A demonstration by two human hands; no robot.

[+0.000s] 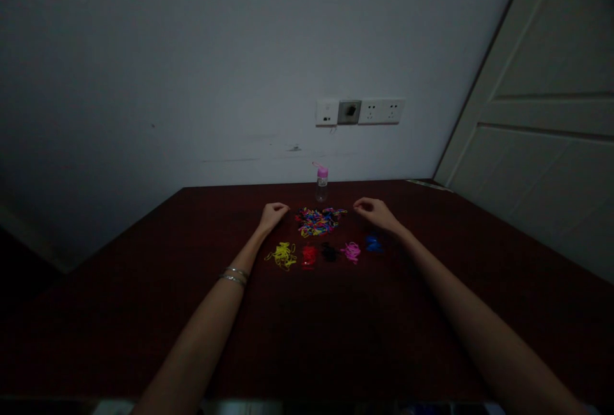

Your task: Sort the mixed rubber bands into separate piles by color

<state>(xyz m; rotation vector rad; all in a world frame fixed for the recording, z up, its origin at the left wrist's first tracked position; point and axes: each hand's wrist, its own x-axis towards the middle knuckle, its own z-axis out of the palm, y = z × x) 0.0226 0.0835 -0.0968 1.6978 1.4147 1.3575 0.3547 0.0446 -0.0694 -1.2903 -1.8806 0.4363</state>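
Note:
A mixed pile of colourful rubber bands [317, 222] lies on the dark red table between my two hands. In front of it, smaller single-colour piles form a row: yellow bands [284, 255], red bands [309, 256], black bands [329, 252], pink bands [352, 251] and blue bands [373, 243]. My left hand [274, 215] rests just left of the mixed pile, its fingers closed together. To the pile's right, my right hand [377, 212] has thumb and fingers pinched, above and beyond the blue bands. Whether either hand holds a band is too small to tell.
Behind the mixed pile stands a clear bottle [322, 190] with a pink lid. The table [326, 325] reaches back to a pale wall carrying a row of sockets [381, 111]. A white panelled door [542, 108] is on the right.

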